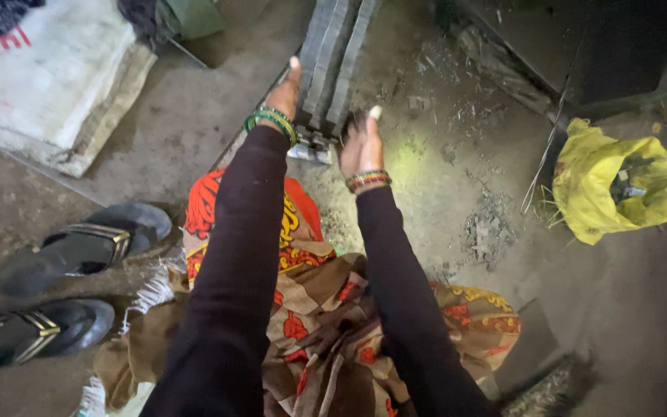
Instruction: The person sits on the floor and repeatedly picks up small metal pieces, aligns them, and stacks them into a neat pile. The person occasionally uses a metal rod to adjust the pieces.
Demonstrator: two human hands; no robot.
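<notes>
The far end of the stack of grey metal strips [339, 54] is cut off by the top edge of the frame, and its near end is partly masked by both hands, so its full length cannot be established. The fingers of the left hand [286, 91] are hidden behind the stack; only the raised thumb and the back of the hand are seen. The top right of the view is lost in shadow. The stack is seen as several long, flat, dull grey bars laid side by side, with segmented edges and pale ends nearest the person. It is positioned on the dusty concrete floor [441, 170], directly ahead of the knees, and is clasped between the two hands: the left hand is pressed against its left flank, and the right hand [361, 144] is closed on its near right corner, fingers curled over the edge. Bangles are worn on both wrists. A yellow plastic bag [615, 185] is noted well to the right, and two black sandals [63, 286] to the left.
</notes>
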